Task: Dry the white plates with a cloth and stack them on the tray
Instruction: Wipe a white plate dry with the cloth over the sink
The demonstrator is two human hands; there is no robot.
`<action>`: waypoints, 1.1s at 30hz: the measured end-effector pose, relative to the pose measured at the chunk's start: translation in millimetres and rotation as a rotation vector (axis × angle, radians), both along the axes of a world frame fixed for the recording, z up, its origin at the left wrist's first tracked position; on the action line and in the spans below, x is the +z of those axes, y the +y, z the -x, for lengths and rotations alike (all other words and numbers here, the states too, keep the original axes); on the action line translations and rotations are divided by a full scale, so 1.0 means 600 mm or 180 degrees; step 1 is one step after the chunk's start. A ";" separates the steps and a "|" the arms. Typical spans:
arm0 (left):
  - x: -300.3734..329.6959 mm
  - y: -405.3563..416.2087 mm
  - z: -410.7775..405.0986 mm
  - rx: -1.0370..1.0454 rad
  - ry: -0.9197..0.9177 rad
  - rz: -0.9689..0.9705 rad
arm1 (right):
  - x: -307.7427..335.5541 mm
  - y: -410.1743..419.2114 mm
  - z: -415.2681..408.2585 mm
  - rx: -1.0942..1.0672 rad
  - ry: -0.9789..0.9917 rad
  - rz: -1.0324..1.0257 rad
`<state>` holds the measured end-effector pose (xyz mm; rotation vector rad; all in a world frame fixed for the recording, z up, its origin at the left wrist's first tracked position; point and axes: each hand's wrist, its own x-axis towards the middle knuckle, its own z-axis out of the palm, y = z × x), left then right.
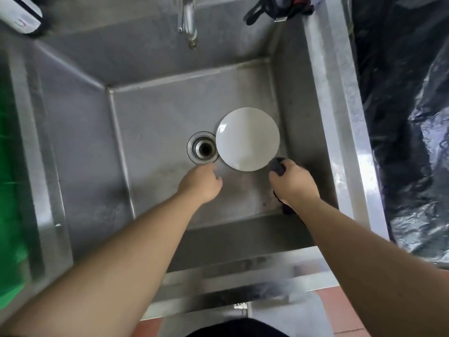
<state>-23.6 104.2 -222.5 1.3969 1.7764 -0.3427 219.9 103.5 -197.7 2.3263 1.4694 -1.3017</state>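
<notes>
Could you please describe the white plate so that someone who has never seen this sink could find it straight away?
Look into the steel sink, at its flat bottom. The plate lies there just right of the round drain, its edge reaching the drain's rim, ahead of the right hand that grips a dark cloth. It is the only white, round thing in the basin.

white plate (247, 139) in sink (155, 113), hands (292, 182) near

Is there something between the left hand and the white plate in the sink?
Nothing visible. The left hand is over bare sink floor, just short of the plate. The drain lies beside the plate, not in the way.
</notes>
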 end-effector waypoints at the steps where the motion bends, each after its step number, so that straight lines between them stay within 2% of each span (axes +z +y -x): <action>1: -0.015 0.007 -0.004 0.0057 -0.0021 -0.0020 | -0.010 0.004 -0.001 -0.0074 0.0029 -0.0005; 10: -0.123 0.065 -0.040 0.0713 0.0012 0.0006 | -0.073 0.037 0.003 -0.0257 -0.0034 -0.0150; 14: -0.147 0.085 -0.049 0.1441 -0.0194 0.0094 | -0.082 0.056 0.001 -0.0487 -0.0112 -0.0266; 22: -0.167 0.093 -0.068 0.3197 -0.0864 0.0053 | -0.087 0.066 -0.002 -0.0507 -0.0199 -0.0236; 27: -0.150 0.097 -0.081 0.4214 -0.1889 0.0282 | -0.074 0.058 0.003 -0.0513 -0.0257 -0.0307; 33: -0.106 0.081 -0.061 0.4065 -0.2147 0.0240 | -0.047 0.037 0.008 -0.0484 -0.0258 -0.0429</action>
